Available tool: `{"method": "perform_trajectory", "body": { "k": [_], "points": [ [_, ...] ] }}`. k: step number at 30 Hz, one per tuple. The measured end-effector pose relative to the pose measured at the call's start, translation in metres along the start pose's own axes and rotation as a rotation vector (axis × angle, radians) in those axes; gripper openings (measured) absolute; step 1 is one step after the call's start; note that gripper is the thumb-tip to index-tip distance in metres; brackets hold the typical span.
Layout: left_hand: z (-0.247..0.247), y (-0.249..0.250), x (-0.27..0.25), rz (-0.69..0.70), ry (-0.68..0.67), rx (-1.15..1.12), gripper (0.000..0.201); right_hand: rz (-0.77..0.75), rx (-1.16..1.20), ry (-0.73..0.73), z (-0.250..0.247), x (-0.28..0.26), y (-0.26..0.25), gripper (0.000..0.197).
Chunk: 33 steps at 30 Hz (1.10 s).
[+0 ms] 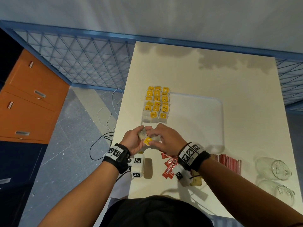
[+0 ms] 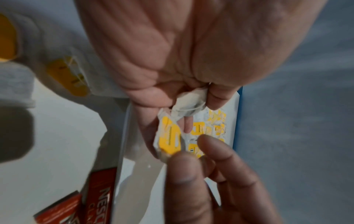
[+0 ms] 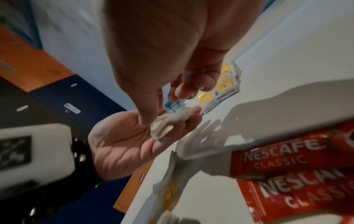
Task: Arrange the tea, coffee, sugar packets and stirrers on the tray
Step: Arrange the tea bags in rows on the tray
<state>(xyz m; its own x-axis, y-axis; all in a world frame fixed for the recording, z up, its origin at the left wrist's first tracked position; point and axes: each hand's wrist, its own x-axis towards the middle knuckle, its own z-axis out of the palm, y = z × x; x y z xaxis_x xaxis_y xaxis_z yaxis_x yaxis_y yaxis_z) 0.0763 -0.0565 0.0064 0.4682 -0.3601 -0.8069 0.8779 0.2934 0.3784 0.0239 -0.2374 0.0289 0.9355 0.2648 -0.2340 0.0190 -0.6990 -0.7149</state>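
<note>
Several tea bags with yellow tags lie in neat rows at the left end of the clear tray. My left hand hovers just in front of them, palm up, and holds a small bunch of tea bags. My right hand meets it and pinches one yellow-tagged tea bag between thumb and fingers. Red Nescafe sachets lie in a loose heap under my right wrist. Red-and-white stirrers lie to their right. Brown sugar packets are partly hidden by the wrist camera.
Two glass cups stand at the table's right front corner. A loose tea bag lies near the table's left edge. Orange drawers and cables are on the floor side to the left.
</note>
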Motion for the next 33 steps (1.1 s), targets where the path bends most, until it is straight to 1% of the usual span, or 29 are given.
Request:
{"method": "perform_trajectory", "body": {
  "k": [3,6,10,12,14,16,18,20,22,23,25,27,31,33],
  "points": [
    [0.000,-0.002,0.000,0.007,-0.028,-0.005,0.043,-0.012,-0.046,-0.037,0.006,-0.007,-0.001,0.034],
    [0.001,-0.003,-0.003,0.004,-0.025,-0.003,0.043,0.019,-0.103,-0.056,0.006,-0.007,0.000,0.032],
    [0.004,-0.001,-0.004,0.010,-0.050,-0.015,0.041,0.014,-0.155,-0.099,0.007,-0.006,0.002,0.045],
    [0.004,-0.001,-0.004,0.019,-0.057,-0.009,0.041,0.000,-0.179,-0.089,0.008,-0.006,0.003,0.042],
    [0.006,0.000,-0.006,0.033,-0.060,-0.007,0.041,-0.009,-0.161,-0.034,0.008,-0.006,0.004,0.031],
    [0.007,0.001,-0.007,0.052,-0.071,-0.002,0.038,0.009,-0.103,-0.002,0.009,-0.006,0.003,0.024],
    [0.008,0.001,-0.009,0.071,-0.070,0.018,0.034,0.048,-0.004,0.027,0.010,-0.005,0.003,0.025],
    [0.009,0.000,-0.010,0.090,-0.056,0.078,0.029,0.091,0.071,0.071,0.011,-0.004,0.004,0.023],
    [0.010,-0.001,-0.011,0.104,-0.045,0.159,0.026,0.149,0.132,0.134,0.010,-0.005,0.004,0.017],
    [0.009,-0.002,-0.012,0.110,-0.050,0.194,0.026,0.184,0.163,0.175,0.010,-0.005,0.004,0.015],
    [0.009,-0.006,-0.013,0.117,-0.086,0.239,0.029,0.268,0.236,0.260,0.008,-0.006,0.000,0.018],
    [0.008,-0.010,-0.013,0.124,-0.110,0.259,0.031,0.329,0.336,0.310,0.008,-0.006,-0.004,0.020],
    [0.009,-0.013,-0.013,0.182,-0.151,0.353,0.034,0.370,0.535,0.275,0.008,-0.007,-0.016,0.019],
    [0.010,-0.012,-0.013,0.219,-0.129,0.387,0.029,0.361,0.591,0.255,0.008,-0.009,-0.020,0.026]
  ]
}}
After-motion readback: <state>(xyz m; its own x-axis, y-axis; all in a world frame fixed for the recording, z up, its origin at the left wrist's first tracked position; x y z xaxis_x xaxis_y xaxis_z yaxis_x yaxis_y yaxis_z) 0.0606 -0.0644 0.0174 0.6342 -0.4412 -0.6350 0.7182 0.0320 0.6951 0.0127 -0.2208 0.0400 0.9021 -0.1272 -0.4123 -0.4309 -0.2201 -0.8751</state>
